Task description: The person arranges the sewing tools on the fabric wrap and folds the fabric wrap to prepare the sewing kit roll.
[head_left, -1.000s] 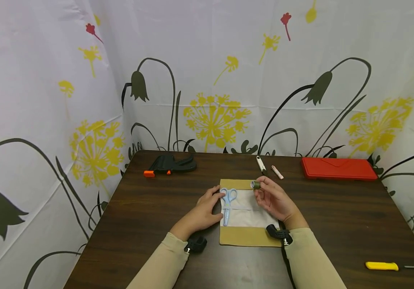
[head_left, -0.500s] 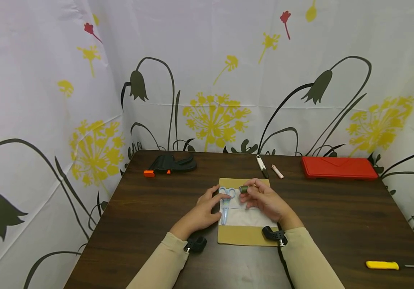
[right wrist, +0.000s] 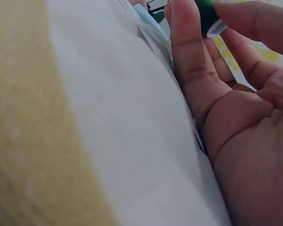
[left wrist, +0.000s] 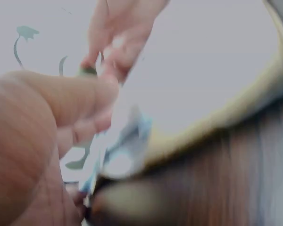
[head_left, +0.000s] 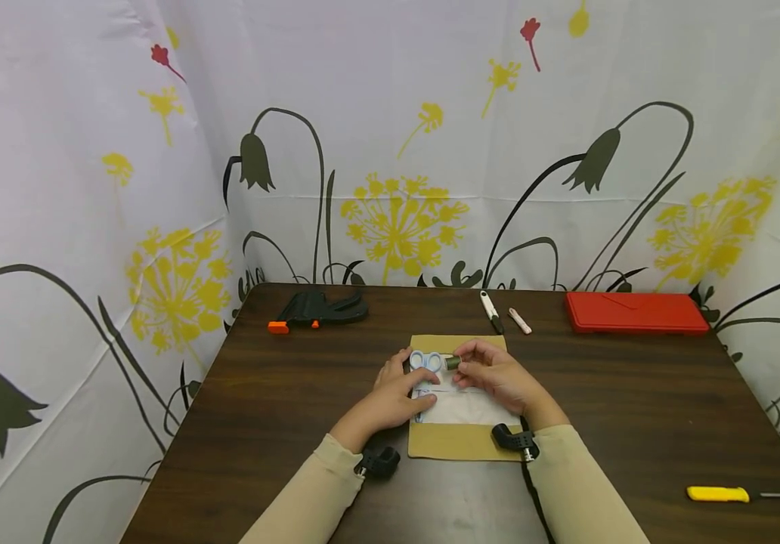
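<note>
A small spool of dark green thread is pinched between the thumb and fingers of my right hand. It is just right of the light blue scissors' finger loops. The scissors lie on the left side of an unfolded tan-and-white fabric pouch, their blades mostly hidden by my left hand. That hand rests at the pouch's left edge, with its index finger and thumb reaching over the white cloth. In the left wrist view the pouch is blurred.
On the dark wooden table lie a black-and-orange clamp at back left, a white-and-black tool and small pink-white item behind the pouch. A red case is back right; a yellow-handled screwdriver lies front right.
My right hand has carried the spool left and slightly down, close to the scissors' loops. My left hand has shifted a little right, covering more of the blades.
</note>
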Available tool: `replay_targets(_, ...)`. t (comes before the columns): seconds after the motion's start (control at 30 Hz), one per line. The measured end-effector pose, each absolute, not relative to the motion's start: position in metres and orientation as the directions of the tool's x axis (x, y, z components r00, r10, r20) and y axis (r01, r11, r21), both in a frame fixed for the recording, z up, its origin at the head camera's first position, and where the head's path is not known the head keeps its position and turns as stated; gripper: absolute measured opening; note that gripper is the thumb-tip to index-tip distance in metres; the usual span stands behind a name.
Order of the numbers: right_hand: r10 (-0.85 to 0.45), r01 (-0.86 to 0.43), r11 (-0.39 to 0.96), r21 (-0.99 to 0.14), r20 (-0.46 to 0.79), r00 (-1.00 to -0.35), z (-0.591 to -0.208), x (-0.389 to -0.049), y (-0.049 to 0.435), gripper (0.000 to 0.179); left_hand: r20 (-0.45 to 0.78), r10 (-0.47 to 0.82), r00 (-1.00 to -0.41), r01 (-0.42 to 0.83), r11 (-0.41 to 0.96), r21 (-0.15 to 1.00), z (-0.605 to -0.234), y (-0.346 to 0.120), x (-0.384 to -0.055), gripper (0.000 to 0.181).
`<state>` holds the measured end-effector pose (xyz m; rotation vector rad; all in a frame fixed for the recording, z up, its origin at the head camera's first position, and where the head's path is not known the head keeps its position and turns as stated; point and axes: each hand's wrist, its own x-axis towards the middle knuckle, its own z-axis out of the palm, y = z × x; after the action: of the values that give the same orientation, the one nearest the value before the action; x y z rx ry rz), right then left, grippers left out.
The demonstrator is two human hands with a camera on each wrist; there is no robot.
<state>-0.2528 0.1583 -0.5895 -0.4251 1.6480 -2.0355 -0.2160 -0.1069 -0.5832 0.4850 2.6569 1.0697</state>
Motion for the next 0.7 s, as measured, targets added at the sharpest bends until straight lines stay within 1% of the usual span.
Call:
replay_targets(0.1, -0.549, 0.187, -0.141, -0.972, -0.080, -0.832, -0.587, -0.252, 0.158, 0.030, -0.100, 0.341, -0.935, 0.175, 0.686, 0.707, -0.585, -0.096, -0.218, 0.011)
replay_targets(0.23, -0.558, 0.185, -0.125, -0.975, -0.085, -0.825, -0.584, -0.252, 0.157, 0.035, -0.072, 0.284, -0.956, 0.155, 0.697, 0.700, -0.587, -0.087, -0.218, 0.011)
replay_targets(0.37, -0.570, 0.150, -0.084, -0.985, -0.076, -0.818, -0.583, -0.251, 0.157, 0.036, -0.002, 0.251, -0.968, 0.169, 0.660, 0.732, -0.584, -0.085, -0.213, 0.010)
replay_targets(0.53, -0.592, 0.089, -0.005, -0.996, -0.069, -0.803, -0.584, -0.251, 0.157, 0.037, 0.047, 0.254, -0.966, 0.204, 0.642, 0.739, -0.583, -0.087, -0.209, 0.009)
replay_targets(0.7, -0.582, 0.066, 0.052, -0.996, -0.084, -0.809, -0.585, -0.251, 0.155, 0.037, 0.038, 0.257, -0.966, 0.197, 0.630, 0.751, -0.578, -0.089, -0.208, 0.009)
